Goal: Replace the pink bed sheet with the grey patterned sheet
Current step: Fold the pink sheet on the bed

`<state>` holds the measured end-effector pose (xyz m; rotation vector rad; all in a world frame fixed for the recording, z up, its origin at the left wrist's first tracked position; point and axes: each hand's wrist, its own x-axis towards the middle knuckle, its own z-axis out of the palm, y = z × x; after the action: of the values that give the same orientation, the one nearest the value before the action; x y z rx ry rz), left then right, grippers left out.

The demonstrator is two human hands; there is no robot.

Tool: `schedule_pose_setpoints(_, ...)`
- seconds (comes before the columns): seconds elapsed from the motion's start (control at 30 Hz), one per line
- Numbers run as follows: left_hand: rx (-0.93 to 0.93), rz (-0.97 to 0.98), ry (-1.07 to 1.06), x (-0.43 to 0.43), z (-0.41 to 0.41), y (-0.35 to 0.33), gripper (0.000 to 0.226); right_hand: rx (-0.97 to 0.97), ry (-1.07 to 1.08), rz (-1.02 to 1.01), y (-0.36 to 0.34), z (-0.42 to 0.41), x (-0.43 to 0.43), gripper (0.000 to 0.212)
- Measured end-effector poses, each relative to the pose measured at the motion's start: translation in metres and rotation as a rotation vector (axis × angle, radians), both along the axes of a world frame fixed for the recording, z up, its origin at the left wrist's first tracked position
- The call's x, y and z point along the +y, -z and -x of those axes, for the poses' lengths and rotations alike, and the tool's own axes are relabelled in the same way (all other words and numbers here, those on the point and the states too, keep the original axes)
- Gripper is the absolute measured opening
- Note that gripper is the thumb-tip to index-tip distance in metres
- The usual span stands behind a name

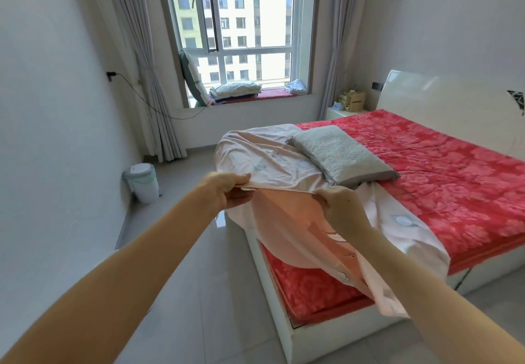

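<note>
The pale pink bed sheet [272, 164] lies bunched over the near left corner of the bed, and part of it hangs down over the bed's foot. My left hand [227, 190] pinches its edge at the left. My right hand [338, 207] grips the same edge further right, so the cloth is stretched between them. A grey pillow [341, 154] rests on the bunched sheet. Under it the red flowered mattress cover [443, 170] is bare. Folded bedding [235, 90] sits on the window sill; I cannot tell whether it is the grey patterned sheet.
The white bed frame [287, 315] fills the right. A white bin [143, 183] stands by the left wall. A cable [142, 99] hangs from a wall socket. A bedside table [341, 112] with boxes stands by the headboard. Grey tiled floor [199, 278] lies between me and the wall.
</note>
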<state>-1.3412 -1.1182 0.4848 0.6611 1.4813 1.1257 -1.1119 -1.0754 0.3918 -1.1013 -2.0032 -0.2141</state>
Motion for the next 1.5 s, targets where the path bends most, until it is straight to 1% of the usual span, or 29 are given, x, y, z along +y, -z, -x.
schedule_pose_setpoints(0.03,-0.036,0.025,0.006,0.002,0.000,0.001,0.015,-0.036,0.008,-0.083,0.001,-0.003,0.001,0.006)
schedule_pose_setpoints(0.07,-0.076,0.047,0.004,0.004,0.000,0.001,0.014,-0.070,0.017,-0.140,0.006,-0.004,0.000,0.008)
schedule_pose_setpoints(0.13,-0.145,0.075,-0.015,0.010,0.001,0.000,0.012,-0.129,0.026,-0.196,0.022,-0.001,-0.004,0.024)
schedule_pose_setpoints(0.17,-0.162,0.080,-0.024,0.013,0.002,-0.002,0.011,-0.152,0.016,-0.233,0.031,0.003,-0.004,0.026)
schedule_pose_setpoints(0.27,-0.144,0.092,-0.038,0.023,0.005,-0.014,0.010,-0.218,-0.019,-0.315,0.041,0.018,0.001,0.012)
schedule_pose_setpoints(0.3,-0.133,0.094,-0.043,0.026,0.005,-0.018,0.011,-0.216,-0.014,-0.326,0.042,0.023,0.004,0.013)
schedule_pose_setpoints(0.37,-0.114,0.093,-0.059,0.033,0.005,-0.028,0.014,-0.169,0.015,-0.284,0.042,0.032,0.008,0.014)
schedule_pose_setpoints(0.43,-0.091,0.086,-0.072,0.039,0.002,-0.036,0.019,-0.112,0.051,-0.192,0.042,0.041,0.009,0.023)
schedule_pose_setpoints(0.5,-0.074,0.073,-0.074,0.045,-0.001,-0.043,0.022,-0.102,0.128,-0.145,0.040,0.045,0.011,0.029)
schedule_pose_setpoints(0.53,-0.071,0.070,-0.073,0.048,-0.003,-0.045,0.022,-0.103,0.160,-0.141,0.039,0.046,0.013,0.028)
schedule_pose_setpoints(0.6,-0.073,0.065,-0.074,0.053,-0.002,-0.048,0.021,-0.080,0.183,-0.153,0.035,0.046,0.019,0.013)
schedule_pose_setpoints(0.63,-0.075,0.061,-0.079,0.054,-0.001,-0.049,0.021,-0.058,0.181,-0.157,0.031,0.044,0.023,0.011)
schedule_pose_setpoints(0.7,-0.065,0.046,-0.107,0.058,0.005,-0.049,0.022,-0.056,0.149,-0.167,0.022,0.037,0.027,0.023)
schedule_pose_setpoints(0.73,-0.042,0.033,-0.128,0.057,0.007,-0.047,0.023,-0.074,0.122,-0.185,0.018,0.032,0.026,0.025)
schedule_pose_setpoints(0.8,0.060,-0.012,-0.180,0.055,0.013,-0.041,0.024,-0.148,0.042,-0.225,0.012,0.026,0.020,0.021)
schedule_pose_setpoints(0.87,0.271,-0.094,-0.223,0.047,0.016,-0.032,0.022,-0.206,-0.010,-0.243,0.007,0.025,0.012,0.026)
schedule_pose_setpoints(0.93,0.632,-0.250,-0.218,0.035,0.019,-0.023,0.017,-0.171,-0.052,-0.225,0.003,0.030,0.009,0.028)
schedule_pose_setpoints(0.97,0.821,-0.350,-0.177,0.028,0.021,-0.018,0.020,-0.126,-0.081,-0.199,0.002,0.033,0.010,0.024)
schedule_pose_setpoints(1.0,0.970,-0.437,-0.121,0.021,0.022,-0.013,0.029,-0.062,-0.117,-0.158,-0.003,0.037,0.009,0.019)
schedule_pose_setpoints(1.03,1.072,-0.494,-0.052,0.016,0.025,-0.008,0.032,-0.001,-0.152,-0.109,-0.007,0.041,0.009,0.013)
schedule_pose_setpoints(1.07,1.134,-0.526,0.016,0.010,0.026,-0.003,0.031,0.055,-0.175,-0.077,-0.012,0.044,0.008,0.008)
schedule_pose_setpoints(1.13,1.187,-0.546,0.132,0.001,0.028,0.005,0.025,0.147,-0.202,-0.011,-0.021,0.050,0.004,0.023)
schedule_pose_setpoints(1.2,1.250,-0.573,0.244,-0.005,0.027,0.012,0.020,0.232,-0.212,0.063,-0.031,0.054,-0.002,0.031)
schedule_pose_setpoints(1.27,1.363,-0.582,0.362,-0.007,0.025,0.021,0.040,0.293,-0.188,0.131,-0.035,0.055,-0.003,0.029)
schedule_pose_setpoints(1.33,1.513,-0.513,0.463,-0.006,0.019,0.033,0.059,0.317,-0.143,0.159,-0.034,0.055,-0.005,0.021)
schedule_pose_setpoints(1.37,1.570,-0.473,0.476,-0.006,0.015,0.039,0.064,0.320,-0.121,0.159,-0.032,0.057,-0.006,0.018)
schedule_pose_setpoints(1.43,1.621,-0.445,0.438,-0.007,0.004,0.049,0.062,0.326,-0.088,0.160,-0.026,0.056,-0.013,0.017)
schedule_pose_setpoints(1.47,1.644,-0.469,0.428,-0.007,0.000,0.053,0.057,0.329,-0.078,0.163,-0.021,0.055,-0.016,0.018)
schedule_pose_setpoints(1.5,1.697,-0.511,0.477,-0.007,-0.004,0.057,0.048,0.330,-0.072,0.172,-0.016,0.056,-0.020,0.021)
